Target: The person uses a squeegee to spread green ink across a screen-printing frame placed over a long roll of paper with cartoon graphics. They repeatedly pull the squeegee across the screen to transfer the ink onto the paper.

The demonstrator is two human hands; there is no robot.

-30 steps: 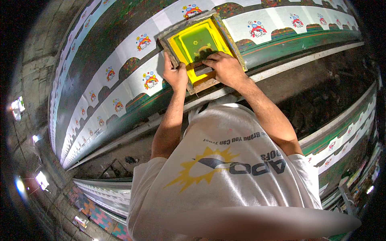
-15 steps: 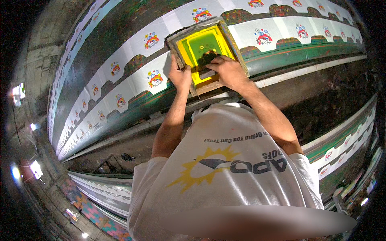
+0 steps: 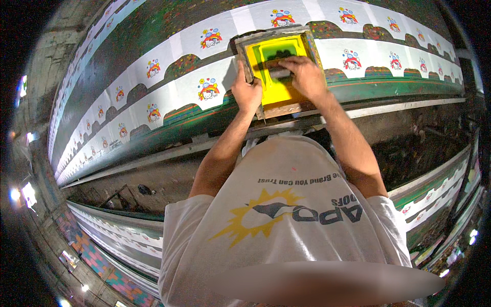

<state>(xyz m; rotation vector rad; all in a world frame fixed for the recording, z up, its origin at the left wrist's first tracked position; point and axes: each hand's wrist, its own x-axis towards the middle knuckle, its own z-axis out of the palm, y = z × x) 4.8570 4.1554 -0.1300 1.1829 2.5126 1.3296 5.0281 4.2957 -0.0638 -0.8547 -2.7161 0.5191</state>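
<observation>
Yellow mesh fills the wooden screen frame (image 3: pixel 276 71) lying on the printed cloth (image 3: pixel 169 97). Left hand (image 3: pixel 247 92) clamps the frame's left rail; right hand (image 3: pixel 305 77) grips a squeegee (image 3: pixel 279 73) lying crosswise inside it.

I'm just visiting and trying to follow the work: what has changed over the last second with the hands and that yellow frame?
The right hand has pushed the squeegee from the near end of the yellow screen frame toward its far end, over the dark ink. The left hand keeps its grip on the frame's left edge. The frame still lies on the printed cloth strip.
</observation>
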